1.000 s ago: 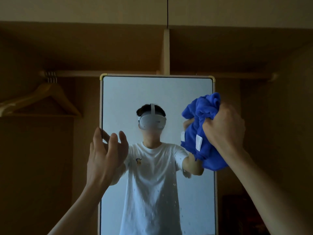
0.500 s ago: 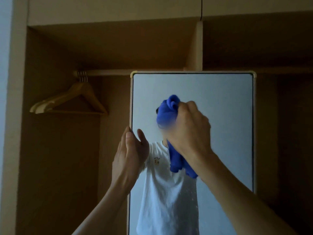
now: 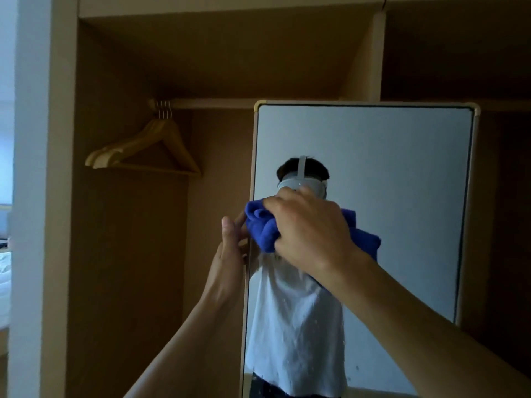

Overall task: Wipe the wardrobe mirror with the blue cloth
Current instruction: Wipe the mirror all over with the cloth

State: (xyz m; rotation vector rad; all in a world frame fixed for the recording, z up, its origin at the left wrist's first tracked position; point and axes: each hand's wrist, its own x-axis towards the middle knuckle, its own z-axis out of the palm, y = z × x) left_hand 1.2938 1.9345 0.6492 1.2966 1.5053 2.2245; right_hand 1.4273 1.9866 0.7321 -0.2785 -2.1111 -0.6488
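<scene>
Your right hand [image 3: 310, 234] grips the bunched blue cloth [image 3: 260, 228], pressing it on the wardrobe mirror [image 3: 388, 168] near the glass's left edge. Your left hand [image 3: 231, 248] rests against that edge, fingers fairly straight. Wooden hangers [image 3: 143, 150] hang on the rail to the left
</scene>
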